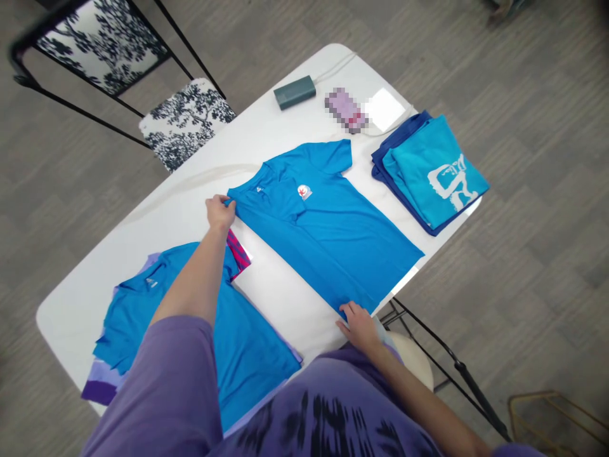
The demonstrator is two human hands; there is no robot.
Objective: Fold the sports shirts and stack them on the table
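A blue T-shirt with a small round logo lies on the white table, its near side folded inward lengthwise. My left hand pinches the shirt's folded corner beside the collar. At the hem end, my right hand rests on the folded edge, fingers lying on the cloth and thumb apart. Under my left forearm, a second blue T-shirt is spread out. Lilac and purple cloth shows from beneath it, and a pink patterned piece sticks out near its sleeve.
Folded clothes in turquoise and dark blue are stacked at the table's right end. A dark green power bank with a cable and a blurred pink object lie along the far side. A patterned chair stands beyond the white table.
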